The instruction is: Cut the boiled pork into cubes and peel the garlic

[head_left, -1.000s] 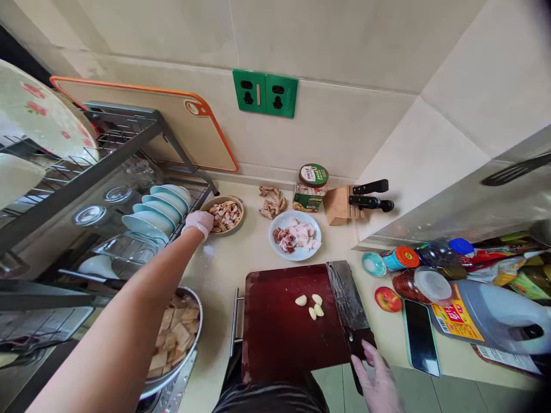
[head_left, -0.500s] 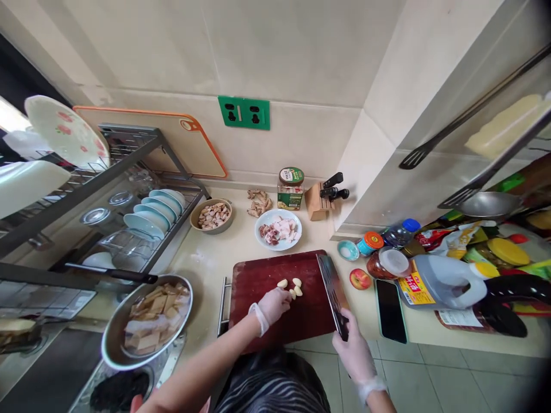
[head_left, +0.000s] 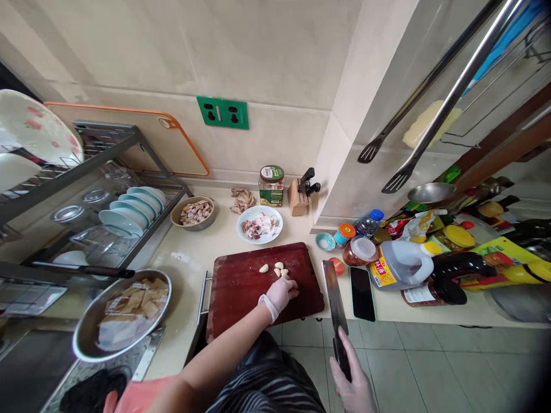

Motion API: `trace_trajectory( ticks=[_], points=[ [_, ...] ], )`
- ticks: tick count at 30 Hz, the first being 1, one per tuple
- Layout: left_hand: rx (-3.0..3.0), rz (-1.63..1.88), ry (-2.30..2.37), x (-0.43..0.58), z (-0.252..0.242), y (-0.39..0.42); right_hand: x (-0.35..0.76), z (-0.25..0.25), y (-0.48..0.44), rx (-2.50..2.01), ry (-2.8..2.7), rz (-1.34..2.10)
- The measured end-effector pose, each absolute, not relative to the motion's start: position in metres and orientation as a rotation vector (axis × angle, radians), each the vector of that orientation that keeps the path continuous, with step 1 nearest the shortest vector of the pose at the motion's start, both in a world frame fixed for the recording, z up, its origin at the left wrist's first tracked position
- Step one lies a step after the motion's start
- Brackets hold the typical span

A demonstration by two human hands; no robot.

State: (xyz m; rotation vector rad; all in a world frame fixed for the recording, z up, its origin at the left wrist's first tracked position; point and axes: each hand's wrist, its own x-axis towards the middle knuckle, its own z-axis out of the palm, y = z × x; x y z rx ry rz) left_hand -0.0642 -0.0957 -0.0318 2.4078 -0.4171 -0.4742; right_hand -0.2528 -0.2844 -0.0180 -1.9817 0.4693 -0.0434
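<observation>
My left hand (head_left: 281, 296), in a clear glove, is closed with bent fingertips low over the dark red cutting board (head_left: 241, 292). Whatever those fingers pinch, if anything, is hidden. Several peeled garlic cloves (head_left: 279, 267) lie just beyond it, and a single clove (head_left: 264, 268) sits apart to their left. My right hand (head_left: 353, 376), also gloved, is wrapped round the black handle of a cleaver (head_left: 334, 292). Its blade points away from me, off the board's right side, with the tip in front of an apple (head_left: 338, 266).
Behind the board stand a plate of cut meat (head_left: 260, 225), a bowl of meat pieces (head_left: 193, 213), ginger (head_left: 242, 201), a jar (head_left: 271, 185) and a knife block (head_left: 298, 197). A phone (head_left: 362, 293) and bottles line the right. A basin (head_left: 123, 315) and dish rack (head_left: 142, 135) are left.
The view has turned right. My left hand has moved from the cloves' left side to their near right. The cleaver has moved off the board's right edge, towards me.
</observation>
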Motion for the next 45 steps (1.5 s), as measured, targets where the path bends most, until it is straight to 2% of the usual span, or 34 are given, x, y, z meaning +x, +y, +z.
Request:
trace_trajectory(
  ticks=[5, 8, 10, 14, 18, 21, 25, 32, 37, 40, 45],
  points=[
    [2.627, -0.161, -0.643, -0.049, -0.02, -0.082, -0.274, -0.05, -0.297, -2.164, 0.37, 0.065],
    [2.733, -0.13, -0.805, -0.037, -0.022, -0.073, -0.276, -0.057, -0.305, -2.214, 0.231, 0.125],
    [2.768, -0.117, -0.728, -0.034, -0.028, -0.067, -0.272, -0.057, -0.306, -2.245, 0.166, 0.108],
    [2.761, 0.138, -0.461, -0.042, -0.035, -0.051, -0.258, -0.054, -0.293, -2.316, 0.069, 0.024],
    [2.651, 0.293, -0.277, -0.058, -0.033, -0.032, -0.244, -0.053, -0.279, -2.364, 0.02, 0.233],
    [2.528, 0.347, -0.239, -0.074, -0.032, -0.023, -0.234, -0.045, -0.281, -2.317, -0.106, 0.227],
    [2.43, 0.235, -0.239, -0.09, -0.031, -0.03, -0.206, -0.031, -0.292, -2.346, -0.107, 0.16],
    [2.58, -0.216, -0.562, -0.075, -0.02, -0.086, -0.137, -0.029, -0.287, -2.766, -0.028, 0.329],
    [2.634, -0.359, -0.598, -0.064, -0.024, -0.097, -0.13, -0.02, -0.275, -2.911, -0.06, 0.146],
    [2.587, -0.317, -0.527, -0.072, -0.027, -0.09, -0.136, -0.017, -0.262, -2.66, -0.003, -0.031],
    [2.162, -0.19, -0.32, -0.095, -0.032, -0.077, -0.135, -0.035, -0.222, -1.792, 0.23, 0.299]
  ],
)
